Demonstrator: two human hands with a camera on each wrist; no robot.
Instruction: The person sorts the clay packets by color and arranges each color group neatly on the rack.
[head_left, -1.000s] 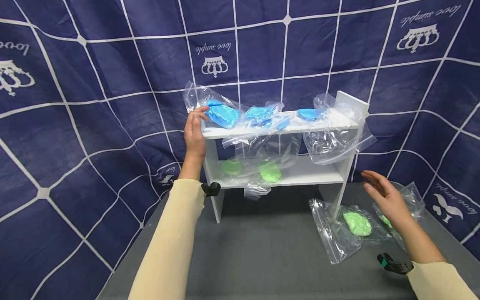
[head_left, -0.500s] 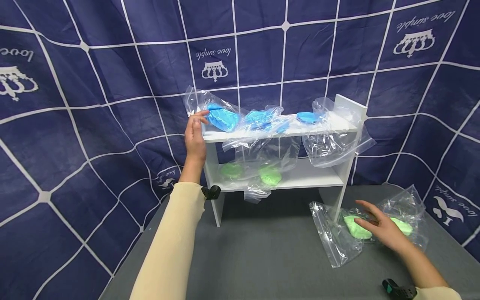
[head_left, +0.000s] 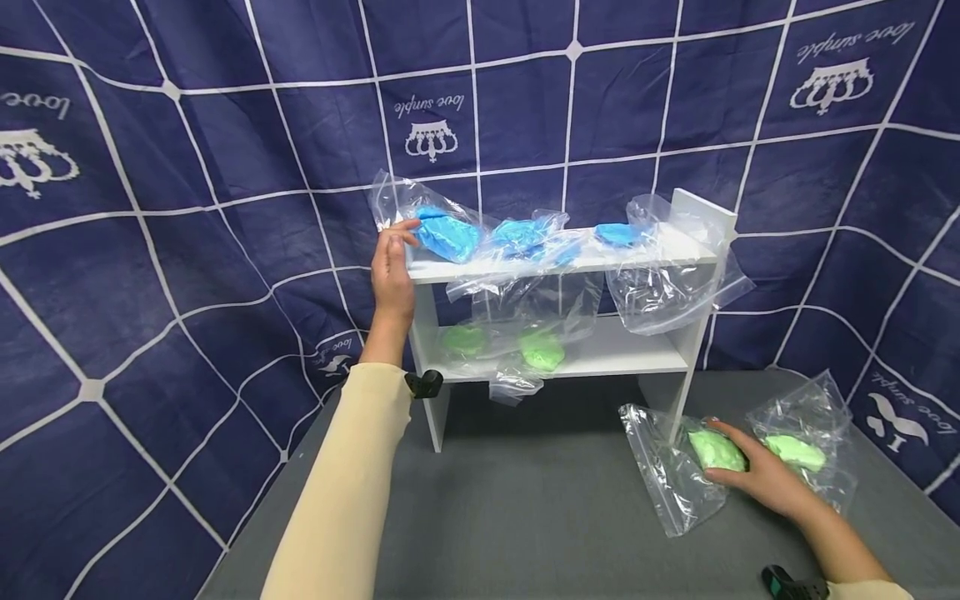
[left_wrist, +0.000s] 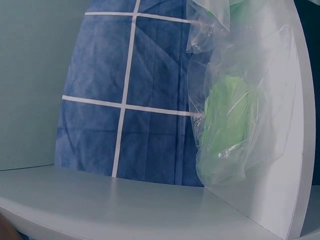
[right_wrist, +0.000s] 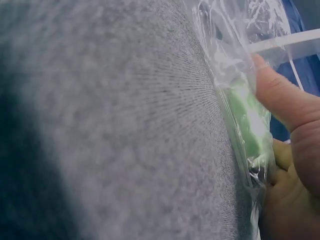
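Note:
My left hand (head_left: 393,279) holds the upper left end of a white shelf (head_left: 630,357), its fingers bent over the side panel's top edge. Beside those fingertips lies a clear bag with a blue lump (head_left: 450,237). Down on the grey table at right, my right hand (head_left: 772,475) grips a clear zip bag with a green lump (head_left: 716,450), thumb on the near side and fingers on the far side. The right wrist view shows the thumb against the green lump (right_wrist: 248,120). A second bagged green lump (head_left: 797,452) lies just behind this hand.
Two more bagged blue lumps (head_left: 517,236) lie on the top board, their plastic hanging over its front. On the lower board sit two bagged green lumps (head_left: 542,352). The shelf's right leg (head_left: 681,400) stands close to the gripped bag. Blue cloth (head_left: 225,150) surrounds the table.
My right hand has come down and leftward from above the table, and its thumb and fingers have closed around the bagged green lump. The left hand stays at the shelf.

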